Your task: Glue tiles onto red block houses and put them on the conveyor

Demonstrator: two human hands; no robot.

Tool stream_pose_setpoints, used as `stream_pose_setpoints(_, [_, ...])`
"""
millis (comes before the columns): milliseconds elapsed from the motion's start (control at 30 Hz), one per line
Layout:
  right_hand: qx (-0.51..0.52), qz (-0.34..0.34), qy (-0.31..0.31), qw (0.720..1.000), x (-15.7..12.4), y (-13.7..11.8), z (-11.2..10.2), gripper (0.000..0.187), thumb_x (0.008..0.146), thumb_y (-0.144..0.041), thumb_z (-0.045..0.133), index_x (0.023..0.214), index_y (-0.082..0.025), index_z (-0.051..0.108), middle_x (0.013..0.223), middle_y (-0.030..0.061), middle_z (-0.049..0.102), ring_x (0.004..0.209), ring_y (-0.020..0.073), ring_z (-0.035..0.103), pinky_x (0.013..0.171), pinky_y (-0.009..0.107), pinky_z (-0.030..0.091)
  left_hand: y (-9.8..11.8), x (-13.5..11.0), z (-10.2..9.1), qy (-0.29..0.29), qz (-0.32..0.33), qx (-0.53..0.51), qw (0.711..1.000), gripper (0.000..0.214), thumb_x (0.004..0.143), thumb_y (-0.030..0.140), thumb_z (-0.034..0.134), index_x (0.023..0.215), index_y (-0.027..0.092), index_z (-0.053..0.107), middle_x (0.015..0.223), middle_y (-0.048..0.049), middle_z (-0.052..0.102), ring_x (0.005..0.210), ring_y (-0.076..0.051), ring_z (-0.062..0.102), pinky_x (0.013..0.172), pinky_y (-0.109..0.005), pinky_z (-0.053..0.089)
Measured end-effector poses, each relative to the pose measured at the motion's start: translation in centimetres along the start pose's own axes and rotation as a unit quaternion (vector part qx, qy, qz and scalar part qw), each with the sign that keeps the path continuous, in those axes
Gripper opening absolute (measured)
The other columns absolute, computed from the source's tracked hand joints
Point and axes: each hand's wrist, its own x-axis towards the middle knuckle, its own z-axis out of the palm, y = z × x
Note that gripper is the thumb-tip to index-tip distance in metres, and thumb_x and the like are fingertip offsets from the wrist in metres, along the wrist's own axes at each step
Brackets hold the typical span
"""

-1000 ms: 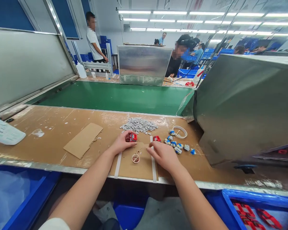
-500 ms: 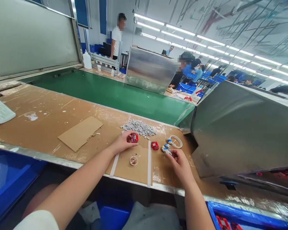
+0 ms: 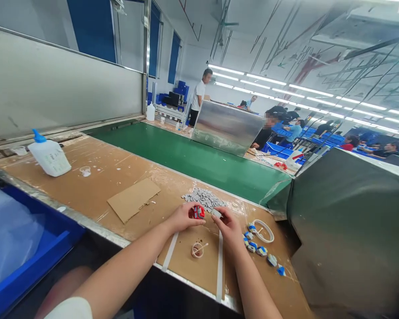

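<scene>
Holding red pc (image 3: 199, 212) in L hand (image 3: 182, 216), near grey pc (image 3: 216, 213) in R hand (image 3: 230, 225)

Rows of white tube lights (image 3: 226, 69) are glowing overhead in the background, filling the room with bright, cool light. Glare is breaking into pale patches on the tabletop (image 3: 96, 190) beyond the hands (image 3: 231, 227), which are catching soft, even light. The standing metal panel (image 3: 228, 126) is reflecting a hazy sheen. Shadow is pooling beneath the tabletop's near edge and darkening the lower right corner. The horizon is sitting aslant, the wide lens is stretching the edges, and distant workers (image 3: 295, 129) are looking soft and indistinct.
</scene>
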Motion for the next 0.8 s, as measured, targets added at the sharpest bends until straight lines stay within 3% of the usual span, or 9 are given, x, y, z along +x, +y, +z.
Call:
stream_pose_setpoints(67, [0.078,0.047,-0.012,0.996,-0.3,0.4,0.7,0.045,0.089,-0.06,0.069,0.11,-0.02,0.069,0.086,0.0062,0.069,0.07,0.0184,0.062,0.063,0.032,0.056,-0.1,0.1,0.0,-0.016,-0.006,-0.025,1.0,0.058,0.069,0.051,0.089,0.11,0.016,0.067,0.083,0.0007,0.062,0.073,-0.014,0.054,0.069,-0.026,0.043])
stream_pose_setpoints(133, [0.143,0.085,-0.027,0.986,-0.8,0.5,1.1,0.045,0.092,-0.061,0.065,0.112,-0.021,0.066,0.089,0.0068,0.07,0.068,0.0178,0.061,0.061,0.032,0.055,-0.2,0.2,0.1,-0.033,-0.011,-0.049,0.998,0.063,0.068,0.057,0.09,0.109,0.016,0.066,0.083,0.0011,0.06,0.073,-0.014,0.053,0.07,-0.026,0.042])
stream_pose_setpoints(233, [0.161,0.103,-0.013,0.981,-1.2,0.4,1.3,0.047,0.087,-0.061,0.071,0.11,-0.02,0.065,0.083,0.0051,0.069,0.064,0.0177,0.06,0.058,0.031,0.053,-0.1,0.2,0.1,-0.056,-0.014,-0.072,0.996,0.07,0.067,0.065,0.089,0.111,0.016,0.066,0.088,-0.0004,0.06,0.078,-0.014,0.053,0.073,-0.026,0.042])
stream_pose_setpoints(333, [0.075,0.07,0.01,0.995,-1.4,0.2,1.1,0.046,0.085,-0.061,0.072,0.105,-0.019,0.068,0.067,0.0002,0.062,0.057,0.0169,0.056,0.055,0.03,0.05,-0.1,0.0,0.1,-0.087,-0.037,-0.081,0.992,0.076,0.078,0.078,0.073,0.123,0.017,0.067,0.087,-0.001,0.058,0.07,-0.012,0.048,0.065,-0.024,0.038])
stream_pose_setpoints(467, [-0.091,-0.017,-0.008,0.996,-1.9,-0.1,1.1,0.038,0.093,-0.053,0.064,0.112,-0.021,0.067,0.088,0.0052,0.073,0.07,0.0207,0.066,0.067,0.032,0.054,-0.2,-0.2,0.0,-0.079,-0.102,-0.091,0.987,0.081,0.089,0.085,0.048,0.134,0.019,0.064,0.074,0.0028,0.048,0.057,-0.01,0.035,0.053,-0.023,0.025])
stream_pose_setpoints(567, [-0.187,-0.084,-0.043,0.978,-2.0,-0.5,1.2,0.042,0.096,-0.051,0.062,0.127,-0.021,0.062,0.099,0.0098,0.077,0.084,0.0265,0.074,0.075,0.036,0.057,-0.1,0.2,0.1,-0.062,-0.14,-0.073,0.986,0.08,0.089,0.085,0.045,0.124,0.017,0.07,0.065,0.0047,0.041,0.053,-0.01,0.029,0.05,-0.023,0.02])
stream_pose_setpoints(667, [-0.252,-0.151,-0.092,0.951,-1.8,-1.1,1.3,0.052,0.098,-0.046,0.063,0.143,-0.022,0.055,0.117,0.015,0.077,0.104,0.0315,0.075,0.086,0.041,0.059,0.2,0.8,0.5,-0.064,-0.155,-0.045,0.985,0.081,0.087,0.087,0.042,0.101,0.013,0.072,0.057,0.0057,0.036,0.049,-0.01,0.027,0.049,-0.025,0.019])
stream_pose_setpoints(800, [-0.295,-0.187,-0.127,0.928,-1.3,-1.7,1.4,0.063,0.101,-0.037,0.062,0.158,-0.023,0.041,0.126,0.0156,0.075,0.112,0.0319,0.074,0.088,0.041,0.059,0.7,1.2,1.2,-0.057,-0.156,0.033,0.986,0.066,0.093,0.075,0.039,0.082,0.016,0.065,0.056,0.0033,0.042,0.051,-0.012,0.034,0.051,-0.027,0.025])
